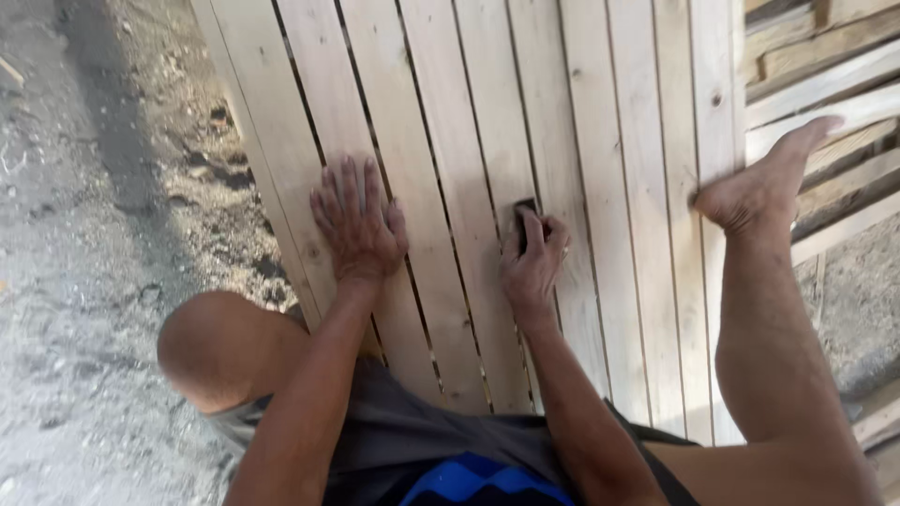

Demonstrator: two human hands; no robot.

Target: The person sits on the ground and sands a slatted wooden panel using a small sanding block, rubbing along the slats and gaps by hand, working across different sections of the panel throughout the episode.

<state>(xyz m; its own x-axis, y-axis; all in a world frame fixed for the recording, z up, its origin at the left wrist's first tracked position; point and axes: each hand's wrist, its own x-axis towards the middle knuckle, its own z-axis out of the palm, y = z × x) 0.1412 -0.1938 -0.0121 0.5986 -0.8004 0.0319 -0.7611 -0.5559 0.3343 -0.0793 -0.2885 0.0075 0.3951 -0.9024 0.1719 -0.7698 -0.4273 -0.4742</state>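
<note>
Two hands on a slatted wood panel [581, 112] lying over dirt ground [84, 234]. Risk, as I judge it: splinters or a slip, since the small dark block [525, 208] could skid on the smooth boards. Right hand [532, 262], frame centre, is clamped on the block, which pokes out above its fingers. Left hand [358, 225], centre-left, lies flat, fingers spread, empty, bracing. Bare foot [764, 183] rests at right.

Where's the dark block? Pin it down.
In the head view, the dark block sits right of centre on the slatted panel, under the right hand, with the left hand flat beside it.
</note>
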